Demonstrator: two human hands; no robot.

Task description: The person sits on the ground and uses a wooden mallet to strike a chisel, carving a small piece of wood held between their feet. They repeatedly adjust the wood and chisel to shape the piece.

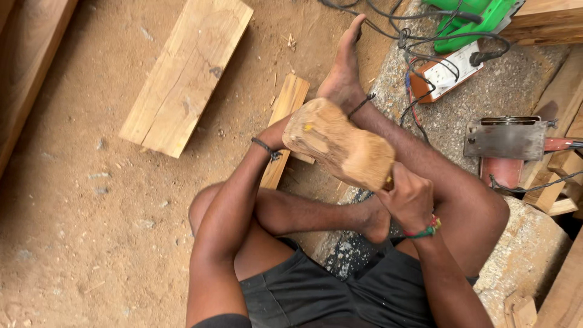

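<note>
The fingers (408, 189) of the right hand (412, 199) are curled tight around the near end of a carved wooden block (340, 144), a short yellow-tipped object just showing at the grip. The left hand (278, 135) is mostly hidden behind the block's far end; its fingers cannot be seen, so I cannot tell how they close, though the hand plainly supports that end.

The block is held in the air above the person's crossed legs, over the outstretched right foot (345, 67), clear of the sandy floor (91, 212). Its long axis runs diagonally, from the upper left at the left hand down to the lower right at the right hand. The blunt, rougher end points up-left, away from the body; the waisted middle faces the camera.

To handle this well, my judgement is that both ends need firm support so the piece does not twist, and the grip should stay off the narrow waist, with the block kept clear of the leg beneath it.

Farther out lie a broad plank (185, 73) and a thinner wooden strip (285, 121) on the floor. To the right sit a white socket box (446, 73) with tangled cables (419, 36), a green power tool (467, 21), and a red planer (513, 146).
</note>
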